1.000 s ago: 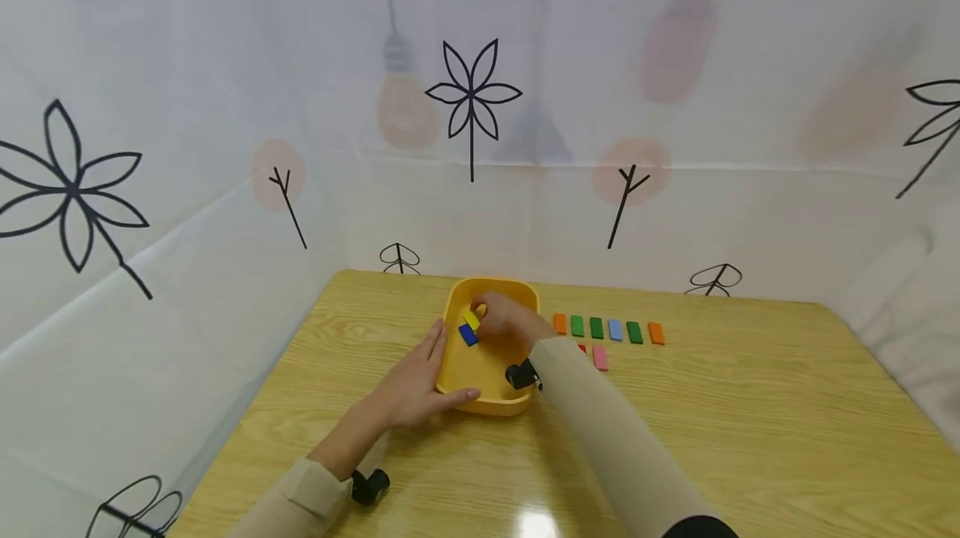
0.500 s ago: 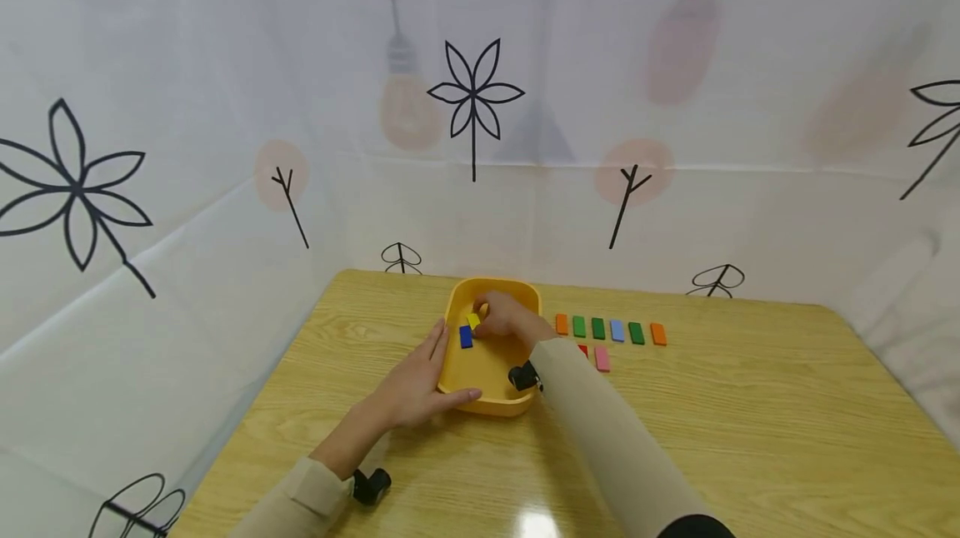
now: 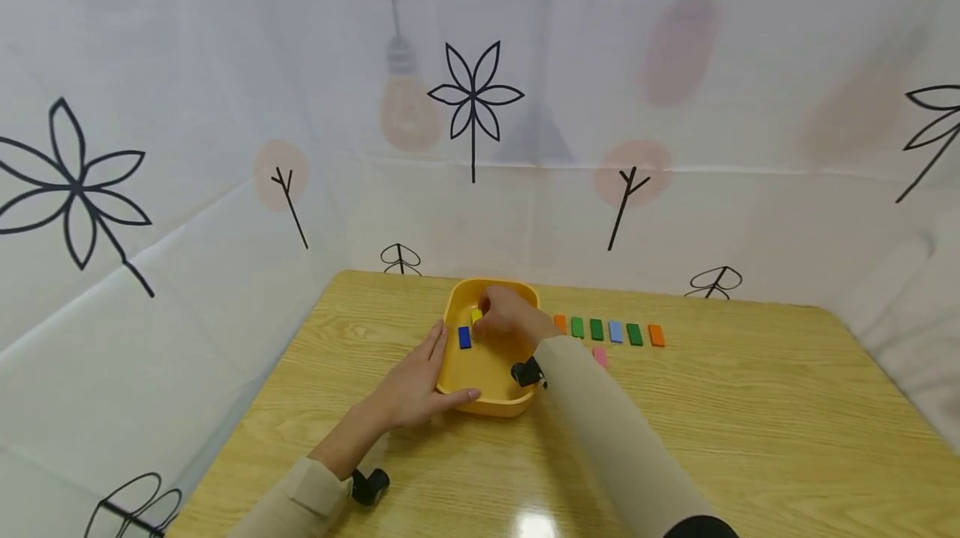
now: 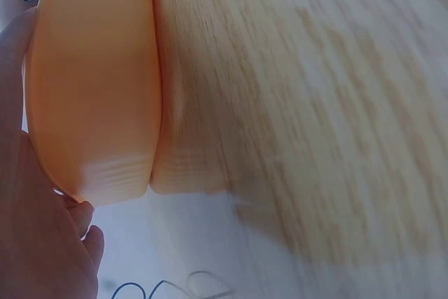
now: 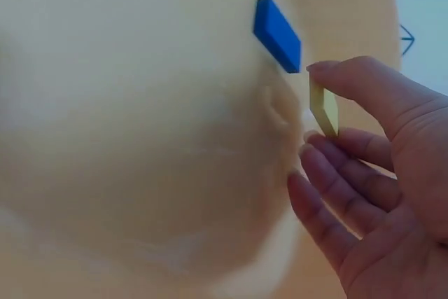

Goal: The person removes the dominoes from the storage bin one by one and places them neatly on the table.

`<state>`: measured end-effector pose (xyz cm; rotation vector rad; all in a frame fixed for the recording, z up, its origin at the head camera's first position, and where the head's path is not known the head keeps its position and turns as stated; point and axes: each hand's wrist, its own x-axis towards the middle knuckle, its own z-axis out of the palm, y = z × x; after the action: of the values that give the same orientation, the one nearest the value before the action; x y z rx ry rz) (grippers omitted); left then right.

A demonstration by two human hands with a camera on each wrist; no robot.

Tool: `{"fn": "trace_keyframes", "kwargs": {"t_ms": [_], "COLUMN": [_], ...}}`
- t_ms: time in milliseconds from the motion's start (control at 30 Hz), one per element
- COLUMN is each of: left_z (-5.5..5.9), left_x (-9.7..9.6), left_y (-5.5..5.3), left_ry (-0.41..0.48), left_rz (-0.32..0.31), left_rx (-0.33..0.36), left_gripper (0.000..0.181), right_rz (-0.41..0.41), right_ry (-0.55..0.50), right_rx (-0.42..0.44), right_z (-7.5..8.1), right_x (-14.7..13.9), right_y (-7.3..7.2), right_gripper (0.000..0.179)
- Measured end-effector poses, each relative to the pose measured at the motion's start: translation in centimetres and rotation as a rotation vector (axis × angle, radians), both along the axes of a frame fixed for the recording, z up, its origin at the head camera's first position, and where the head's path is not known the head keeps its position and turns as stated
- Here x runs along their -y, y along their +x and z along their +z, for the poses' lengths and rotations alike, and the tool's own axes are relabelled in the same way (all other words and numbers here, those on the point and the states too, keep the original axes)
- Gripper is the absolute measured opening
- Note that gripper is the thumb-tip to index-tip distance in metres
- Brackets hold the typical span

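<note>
In the head view a yellow plastic tray (image 3: 480,381) stands at the back middle of the table. My right hand (image 3: 507,315) is inside it. Between thumb and index finger it pinches a yellow domino-shaped block (image 5: 323,108); the other fingers are spread loosely below. A blue block (image 5: 278,35) of the same flat shape lies on the tray floor, just left of the yellow one in the head view. My left hand (image 3: 408,384) rests on the tray's left side with long, straight fingers, its thumb along the near rim. The left wrist view shows the tray's outer wall (image 4: 94,89) against the palm.
Right of the tray a row of flat blocks lies on the wooden table (image 3: 720,405): orange, light green (image 3: 577,327), dark green, light blue (image 3: 616,331) and another orange (image 3: 656,336). A pink block (image 3: 600,356) lies nearer, partly behind my right sleeve. A white patterned cloth (image 3: 480,213) hangs behind.
The blue block has turned from slanted to nearly straight. My right hand has drawn slightly right with the yellow block, away from the blue one. The left hand stays still.
</note>
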<state>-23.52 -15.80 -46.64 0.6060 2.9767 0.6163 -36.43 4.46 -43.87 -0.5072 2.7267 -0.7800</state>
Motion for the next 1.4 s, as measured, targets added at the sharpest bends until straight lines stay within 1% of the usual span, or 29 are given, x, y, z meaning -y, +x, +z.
{"fn": "trace_keyframes", "kwargs": {"t_ms": [167, 233, 333, 433, 500, 600, 633, 733, 933, 1100, 1233, 1400], "left_z": [-0.1, -0.1, -0.1, 0.0, 0.0, 0.0, 0.0, -0.1, 0.0, 0.0, -0.2, -0.1], "left_x": [0.0, 0.1, 0.1, 0.2, 0.2, 0.2, 0.2, 0.2, 0.1, 0.1, 0.0, -0.2], "left_y": [-0.2, -0.2, -0.2, -0.2, -0.1, -0.1, 0.0, 0.0, 0.3, 0.3, 0.3, 0.3], "left_ry": [0.0, -0.001, -0.003, 0.013, 0.019, 0.018, 0.016, 0.016, 0.021, 0.019, 0.015, 0.019], "left_rz": [0.004, 0.008, 0.013, 0.017, 0.018, 0.021, 0.02, 0.02, 0.019, 0.016, 0.017, 0.015], "left_rx": [-0.003, -0.001, 0.002, 0.006, 0.008, 0.007, 0.007, 0.008, 0.014, 0.014, 0.008, 0.003], "left_gripper": [0.118, 0.117, 0.118, 0.116, 0.116, 0.117, 0.117, 0.117, 0.116, 0.115, 0.116, 0.117], "right_rz": [0.057, 0.079, 0.095, 0.107, 0.111, 0.111, 0.107, 0.107, 0.118, 0.117, 0.127, 0.116], "right_ry": [0.011, 0.011, -0.01, -0.031, -0.038, -0.053, -0.06, -0.082, -0.115, -0.152, -0.169, -0.174], "right_rx": [-0.1, -0.127, -0.133, -0.142, -0.152, -0.167, -0.171, -0.178, -0.195, -0.167, -0.164, -0.163], "right_z": [1.3, 1.8, 2.6, 3.4, 3.9, 4.3, 4.4, 4.6, 4.9, 4.9, 4.4, 3.6], "right_x": [-0.3, -0.5, -1.0, -1.7, -2.2, -2.9, -3.2, -4.0, -5.3, -6.3, -7.1, -8.0], "right_y": [-0.3, -0.5, -0.5, -0.2, 0.1, 0.6, 0.8, 1.2, 2.0, 3.0, 3.6, 4.2], "right_gripper": [0.035, 0.033, 0.026, 0.022, 0.025, 0.039, 0.043, 0.049, 0.049, 0.05, 0.048, 0.043]}}
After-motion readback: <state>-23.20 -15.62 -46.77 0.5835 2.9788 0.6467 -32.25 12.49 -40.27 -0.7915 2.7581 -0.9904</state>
